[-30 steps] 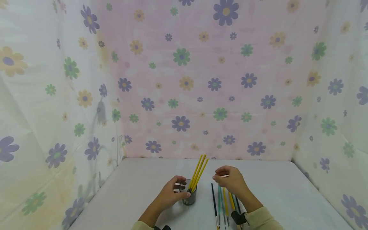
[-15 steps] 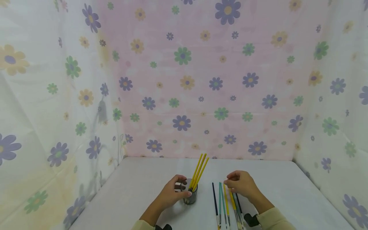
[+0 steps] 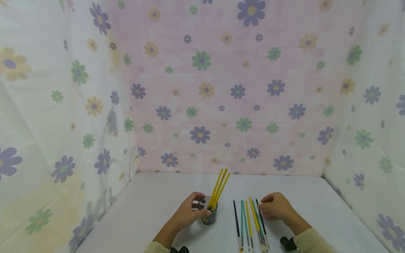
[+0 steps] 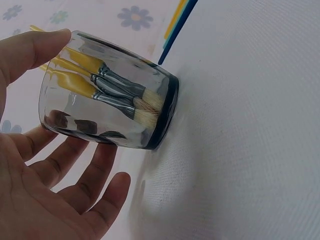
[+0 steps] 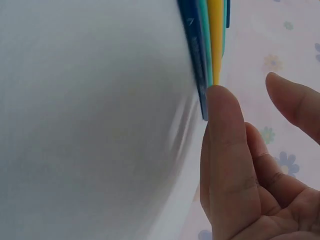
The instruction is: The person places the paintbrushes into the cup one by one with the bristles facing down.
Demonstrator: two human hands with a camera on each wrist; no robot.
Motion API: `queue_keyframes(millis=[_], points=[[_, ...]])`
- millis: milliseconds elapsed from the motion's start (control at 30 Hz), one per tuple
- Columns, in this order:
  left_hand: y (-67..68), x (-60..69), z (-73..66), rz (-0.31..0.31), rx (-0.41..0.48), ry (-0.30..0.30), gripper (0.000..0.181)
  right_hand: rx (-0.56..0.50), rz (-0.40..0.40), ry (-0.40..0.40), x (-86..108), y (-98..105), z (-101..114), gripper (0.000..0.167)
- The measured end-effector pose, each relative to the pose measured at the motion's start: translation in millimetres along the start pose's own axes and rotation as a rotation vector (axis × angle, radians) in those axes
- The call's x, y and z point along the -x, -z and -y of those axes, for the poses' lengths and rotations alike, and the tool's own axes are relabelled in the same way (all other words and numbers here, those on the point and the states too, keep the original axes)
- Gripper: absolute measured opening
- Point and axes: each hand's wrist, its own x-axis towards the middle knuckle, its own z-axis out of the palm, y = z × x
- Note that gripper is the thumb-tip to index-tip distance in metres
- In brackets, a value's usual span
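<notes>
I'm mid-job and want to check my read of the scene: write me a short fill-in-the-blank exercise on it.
1. The left hand grips a glass with ____ brushes standing in it.
2. Their handles are ____.
3. Inside the glass, their bristles point ____, not up.
4. In the head view, the loose brushes beside the right hand lie to the ____ of the glass.

Missing words: three; yellow; down; right.

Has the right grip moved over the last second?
Yes: against the leftmost navy-handled paintbrush in the head view, the right grip has shifted right and slightly down the picture.
</notes>
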Motion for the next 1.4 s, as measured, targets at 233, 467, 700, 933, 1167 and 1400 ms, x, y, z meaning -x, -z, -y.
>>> queue_keyframes(millis=[233, 467, 700, 933, 1167, 1400], points=[[1.3, 0.2, -0.7, 0.006, 0.001, 0.000, 0.066, 0.094, 0.014, -0.047, -5.9, 3, -6, 0.038], [1.7, 2.8, -3.6, 0.003, 0.017, 0.003, 0.065, 0.151, 0.034, -0.066, -10.3, -3, -3, 0.033], [0.3, 3.0, -4.0, 0.008, 0.016, 0.024, 0.066, 0.222, 0.024, -0.055, -12.2, -10, 1, 0.030], [-0.7, 2.3, -3.3, 0.003, 0.011, 0.033, 0.066, 0.264, 0.017, -0.064, -9.0, -12, 7, 0.027], [0.0, 0.9, -1.0, 0.008, 0.017, 0.032, 0.067, 0.290, 0.020, -0.080, -8.5, -11, 9, 0.025], [0.1, -0.7, 1.1, 0.007, 0.007, 0.035, 0.068, 0.342, 0.016, -0.043, -7.0, -11, 9, 0.027]])
